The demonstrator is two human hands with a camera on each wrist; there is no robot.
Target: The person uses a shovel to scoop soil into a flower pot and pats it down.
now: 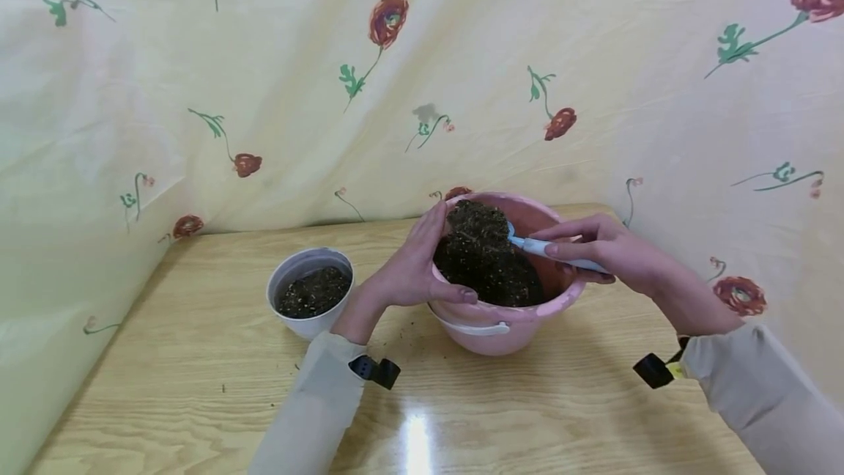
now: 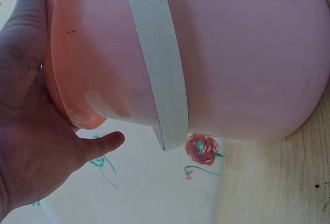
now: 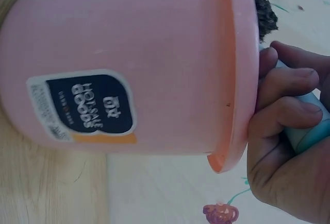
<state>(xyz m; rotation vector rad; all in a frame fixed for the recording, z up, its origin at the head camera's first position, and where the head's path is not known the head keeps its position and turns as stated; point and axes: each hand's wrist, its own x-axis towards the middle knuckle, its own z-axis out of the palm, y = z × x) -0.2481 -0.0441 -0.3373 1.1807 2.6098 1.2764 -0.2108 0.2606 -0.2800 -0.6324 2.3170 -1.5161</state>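
Observation:
A pink bucket (image 1: 491, 332) of dark soil (image 1: 491, 273) stands on the wooden table. My left hand (image 1: 414, 259) grips its left rim, thumb along the near edge; in the left wrist view one finger sticks out past the rim. In my right hand (image 1: 609, 249) is the pale blue handle of a small trowel (image 1: 534, 245), held over the bucket's right rim. A heap of soil covers the trowel's blade at the back of the bucket. In the right wrist view, curled fingers (image 3: 289, 82) wrap the handle close beside the rim.
Left of the bucket stands a white pot (image 1: 310, 327), partly filled with soil. Crumbs of soil lie on the table (image 1: 198, 402) between and in front of them. A flower-patterned sheet (image 1: 297, 94) hangs behind and on both sides. The bucket's white handle (image 1: 471, 328) hangs down in front.

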